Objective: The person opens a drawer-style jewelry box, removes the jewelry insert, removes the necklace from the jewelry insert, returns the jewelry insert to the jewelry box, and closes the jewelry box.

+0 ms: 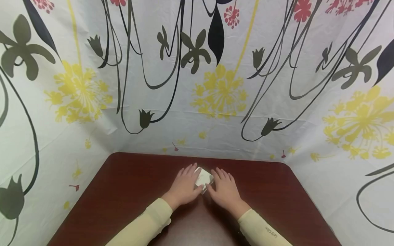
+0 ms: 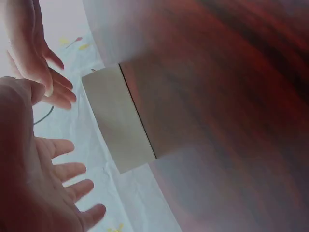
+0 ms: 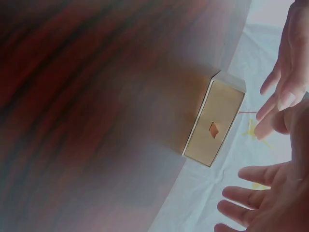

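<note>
Two bare hands, left hand (image 1: 185, 184) and right hand (image 1: 226, 191), both with fingers extended and slightly spread, clamped on nothing, poised on opposite sides of a small, pale, rectangular box (image 1: 204, 179), probably card, set toward the far edge of a glossy reddish-brown wood-grained table (image 1: 123, 191). Cannot be sure of contact (overlapping in the head view, yet apparently apart in both wrist views). Could skid toward that edge under a one-sided push, smooth as the tabletop looks. Could also pivot from a nudge at one corner, or slip free under an uneven pinch. Might dent if squeezed hard, or slide open if built like a drawer. Among containers, just the box: apparently closed, with a cream-coloured end panel (image 3: 223, 104) framed by a pale rim and bearing an orange-brown diamond-shaped mark or cutout (image 3: 214, 130). Cannot see inside, so cannot tell of any contents.
</note>
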### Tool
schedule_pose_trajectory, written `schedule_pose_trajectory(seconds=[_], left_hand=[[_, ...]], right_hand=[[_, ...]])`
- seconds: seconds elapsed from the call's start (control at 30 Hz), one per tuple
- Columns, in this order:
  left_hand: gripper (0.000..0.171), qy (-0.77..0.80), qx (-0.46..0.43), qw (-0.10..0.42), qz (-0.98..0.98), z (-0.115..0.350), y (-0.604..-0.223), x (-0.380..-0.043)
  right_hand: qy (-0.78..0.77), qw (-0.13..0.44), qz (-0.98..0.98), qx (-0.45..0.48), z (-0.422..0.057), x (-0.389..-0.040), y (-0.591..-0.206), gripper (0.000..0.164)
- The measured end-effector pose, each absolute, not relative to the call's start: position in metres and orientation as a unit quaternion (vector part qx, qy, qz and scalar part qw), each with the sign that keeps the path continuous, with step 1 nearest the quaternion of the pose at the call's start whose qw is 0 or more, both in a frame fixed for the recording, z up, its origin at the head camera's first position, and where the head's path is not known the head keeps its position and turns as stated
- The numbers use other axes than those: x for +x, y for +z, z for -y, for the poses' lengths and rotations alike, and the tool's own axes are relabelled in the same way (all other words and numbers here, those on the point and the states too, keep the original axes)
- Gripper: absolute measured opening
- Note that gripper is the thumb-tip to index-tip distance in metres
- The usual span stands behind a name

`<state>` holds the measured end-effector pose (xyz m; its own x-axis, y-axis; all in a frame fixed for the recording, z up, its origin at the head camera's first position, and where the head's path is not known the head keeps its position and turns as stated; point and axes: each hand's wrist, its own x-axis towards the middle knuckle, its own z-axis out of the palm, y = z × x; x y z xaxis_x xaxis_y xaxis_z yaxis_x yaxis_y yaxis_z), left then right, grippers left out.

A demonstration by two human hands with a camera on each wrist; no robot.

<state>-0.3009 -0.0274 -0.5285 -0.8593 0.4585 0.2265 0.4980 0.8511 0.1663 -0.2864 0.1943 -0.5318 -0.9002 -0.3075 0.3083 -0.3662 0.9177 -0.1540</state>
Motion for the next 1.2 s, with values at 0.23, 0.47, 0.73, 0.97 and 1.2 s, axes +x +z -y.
schedule_pose_trajectory(seconds=[0.23, 0.47, 0.73, 0.97, 1.2], left_hand=[[0.072, -0.116, -0.327, 0.108, 0.932, 0.029, -0.531, -0.310], [0.074, -0.110, -0.367, 0.085, 0.920, 0.027, -0.534, -0.320], [0.082, -0.095, -0.393, 0.044, 0.914, 0.023, -0.531, -0.333], [0.085, -0.072, -0.389, 0.013, 0.918, 0.020, -0.526, -0.337], [0.083, -0.062, -0.393, 0.012, 0.917, 0.017, -0.522, -0.336]], right_hand=[[0.130, 0.191, 0.957, 0.176, -0.199, -0.289, -0.534, 0.050], [0.149, 0.168, 0.961, 0.160, -0.204, -0.287, -0.536, 0.035], [0.175, 0.137, 0.964, 0.146, -0.205, -0.288, -0.536, 0.025], [0.185, 0.116, 0.966, 0.141, -0.207, -0.287, -0.534, 0.022], [0.201, 0.107, 0.961, 0.155, -0.210, -0.288, -0.534, 0.017]])
